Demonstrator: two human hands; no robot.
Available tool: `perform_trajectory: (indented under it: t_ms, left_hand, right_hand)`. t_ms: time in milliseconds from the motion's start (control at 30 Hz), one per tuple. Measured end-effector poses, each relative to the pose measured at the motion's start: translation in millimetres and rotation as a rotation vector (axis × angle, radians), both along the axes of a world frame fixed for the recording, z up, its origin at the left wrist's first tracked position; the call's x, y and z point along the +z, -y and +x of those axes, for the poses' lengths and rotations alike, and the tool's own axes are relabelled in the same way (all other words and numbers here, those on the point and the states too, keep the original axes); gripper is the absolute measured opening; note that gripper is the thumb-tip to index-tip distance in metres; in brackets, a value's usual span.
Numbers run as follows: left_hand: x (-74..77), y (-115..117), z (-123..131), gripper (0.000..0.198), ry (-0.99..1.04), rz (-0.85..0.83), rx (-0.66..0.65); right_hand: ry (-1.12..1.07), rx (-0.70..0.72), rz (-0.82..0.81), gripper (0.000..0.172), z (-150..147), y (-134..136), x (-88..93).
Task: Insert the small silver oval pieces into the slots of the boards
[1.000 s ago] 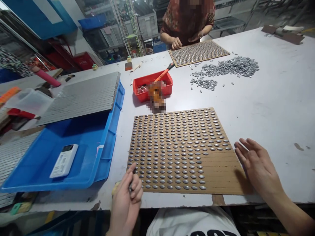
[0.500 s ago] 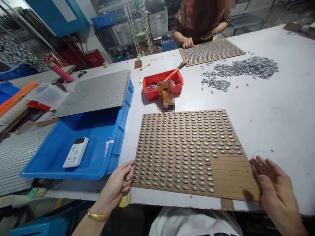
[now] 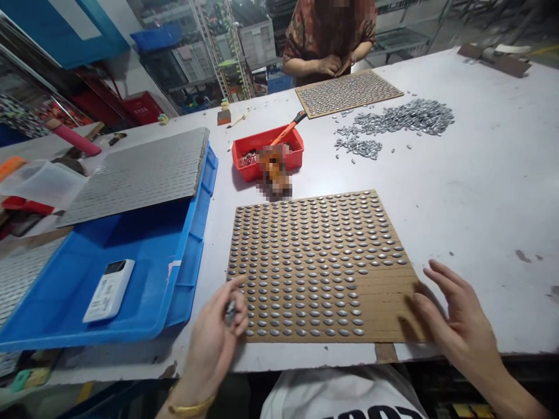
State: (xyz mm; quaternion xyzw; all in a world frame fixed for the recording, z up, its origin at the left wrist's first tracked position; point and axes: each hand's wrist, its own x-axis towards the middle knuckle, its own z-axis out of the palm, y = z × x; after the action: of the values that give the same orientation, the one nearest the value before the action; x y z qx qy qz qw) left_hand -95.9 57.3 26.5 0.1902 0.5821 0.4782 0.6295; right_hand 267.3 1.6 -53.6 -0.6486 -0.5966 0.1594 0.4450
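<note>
Cardboard lies between left hand, curled round metal pieces, and spread right hand.

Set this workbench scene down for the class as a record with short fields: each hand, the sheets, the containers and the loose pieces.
Left hand: curled around small grey pieces, at the near cardboard sheet's left edge
Right hand: open, by that sheet's lower right side; contact unclear
Near cardboard sheet: rows of grey pieces, stopping short at lower right
Far cardboard sheet: covered in similar pieces, before another person
Blue bin: white device inside
Red tray: orange-handled tool leaning in it
Loose pile: on the table, beside the far cardboard sheet
</note>
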Motion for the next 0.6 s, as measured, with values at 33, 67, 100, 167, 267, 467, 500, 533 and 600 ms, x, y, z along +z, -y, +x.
perform_trajectory:
  t_ms: [33, 67, 100, 167, 267, 467, 500, 533, 600]
  left_hand:
    - [-0.6, 1, 18, 0.034, 0.079, -0.022, -0.035]
    - [-2.2, 4, 38, 0.035, 0.156, -0.06, -0.085]
    - [-4.8, 6, 58, 0.036, 0.235, -0.099, -0.152]
    - [-12.0, 14, 97, 0.041, 0.389, -0.16, -0.232]
    - [-23.4, 27, 138, 0.046, 0.569, -0.19, -0.287]
    - [-31.9, 45, 154, 0.039, 0.654, -0.157, -0.284]
    - [-31.6, 46, 154, 0.039, 0.66, -0.153, -0.29]
    - [-31.1, 48, 154, 0.039, 0.662, -0.146, -0.293]
    - [-29.9, 49, 157, 0.039, 0.66, -0.133, -0.298]
  right_hand:
    - [0.073, 0.04, 0.013, 0.041, -3, -3, 6.8]
    - [0.111, 0.105, 0.018, 0.037, -8, -6, 13.7]
    - [0.129, 0.195, 0.016, 0.035, -15, -8, 20.3]
    - [0.165, 0.388, 0.026, 0.036, -32, -13, 31.6]
    - [0.255, 0.579, -0.009, 0.036, -55, -16, 41.6]
    - [0.335, 0.675, -0.074, 0.019, -64, -9, 38.5]
    - [0.333, 0.672, -0.057, 0.018, -62, -8, 37.2]
    - [0.331, 0.666, -0.038, 0.018, -61, -6, 36.4]
    - [0.324, 0.656, -0.01, 0.018, -58, -5, 36.3]
